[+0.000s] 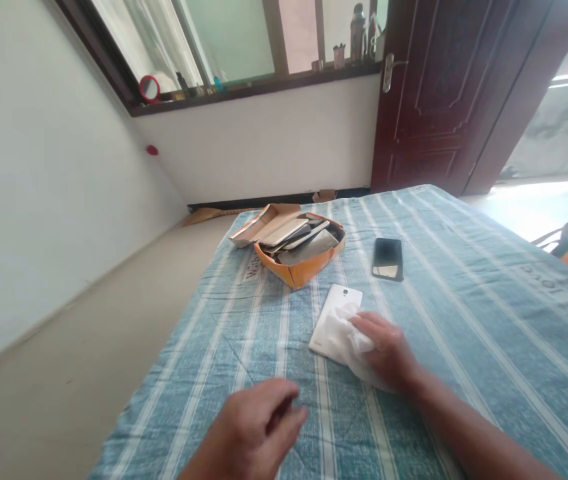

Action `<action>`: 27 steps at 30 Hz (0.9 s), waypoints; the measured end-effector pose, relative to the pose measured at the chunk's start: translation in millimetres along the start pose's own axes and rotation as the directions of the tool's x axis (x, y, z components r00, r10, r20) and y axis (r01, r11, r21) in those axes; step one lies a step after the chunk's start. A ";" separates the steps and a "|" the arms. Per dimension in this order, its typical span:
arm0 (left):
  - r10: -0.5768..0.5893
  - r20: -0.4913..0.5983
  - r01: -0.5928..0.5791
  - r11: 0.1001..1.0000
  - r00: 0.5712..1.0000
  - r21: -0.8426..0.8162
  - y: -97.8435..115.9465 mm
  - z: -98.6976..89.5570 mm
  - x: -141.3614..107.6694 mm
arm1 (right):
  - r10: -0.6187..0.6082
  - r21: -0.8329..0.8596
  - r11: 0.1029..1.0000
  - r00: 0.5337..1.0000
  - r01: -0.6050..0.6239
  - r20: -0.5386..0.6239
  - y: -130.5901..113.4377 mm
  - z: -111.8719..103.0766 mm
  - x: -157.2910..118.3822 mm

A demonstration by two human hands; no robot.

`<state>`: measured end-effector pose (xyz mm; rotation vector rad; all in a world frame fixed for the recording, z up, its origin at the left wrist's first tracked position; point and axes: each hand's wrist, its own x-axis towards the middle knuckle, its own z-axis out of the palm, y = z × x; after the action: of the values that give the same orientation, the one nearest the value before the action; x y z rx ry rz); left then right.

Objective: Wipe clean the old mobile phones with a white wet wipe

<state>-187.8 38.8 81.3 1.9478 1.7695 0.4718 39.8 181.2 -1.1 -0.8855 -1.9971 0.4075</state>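
Here, eleven o'clock from the white phone [339, 298], the open box [296, 269] holds piled flat devices [298, 239]; at seven, the left hand [259, 423] half-curls, empty; the right hand [389, 350] pinches tissue [347, 331] against the phone.

the left hand [251, 427], bottom centre of the frame, is bare; the right hand [389, 350], right of centre, is bare too, its slim forearm [474, 420] also uncovered.

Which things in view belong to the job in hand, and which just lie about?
In the job:
White cloth, in the right hand
White phone, under the cloth

Lying about:
Dark phone, possibly related
Open orange box, possibly related
Red-rimmed mirror
Flask on the sill
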 end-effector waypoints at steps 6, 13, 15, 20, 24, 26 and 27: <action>0.061 -0.219 0.034 0.914 0.974 0.405 52.7 26.5 108.8 | 0.413 0.107 0.910 0.861 -0.400 -0.295 16.6 -32.8 12.7; 0.117 -0.263 0.021 0.884 0.958 0.467 22.9 74.3 106.5 | 0.075 -0.146 0.985 0.992 -0.089 -0.099 16.4 -14.0 19.6; 0.141 -0.291 0.005 0.894 0.946 0.448 16.8 77.5 105.4 | -0.031 -0.218 0.975 0.997 0.046 0.074 6.4 -0.6 19.0; 0.201 -0.353 -0.055 0.922 0.914 0.383 10.3 79.1 105.9 | -0.098 -0.185 0.968 0.929 0.173 0.358 -6.6 16.8 14.6; 0.254 -0.376 -0.109 0.924 0.891 0.367 5.7 82.3 106.6 | -0.125 -0.192 0.961 0.933 0.199 0.338 1.7 19.3 12.3; 0.298 -0.375 -0.142 0.910 0.878 0.391 3.7 83.5 106.6 | -0.134 -0.201 0.958 0.938 0.205 0.320 6.6 20.1 13.8; 0.316 -0.377 -0.152 0.901 0.870 0.405 3.0 83.9 106.4 | -0.129 -0.212 0.957 0.942 0.200 0.309 9.0 20.1 15.5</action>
<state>-127.9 135.1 7.1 2.4984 2.0040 0.7610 21.6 199.6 -8.2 -0.8316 -2.4143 0.2104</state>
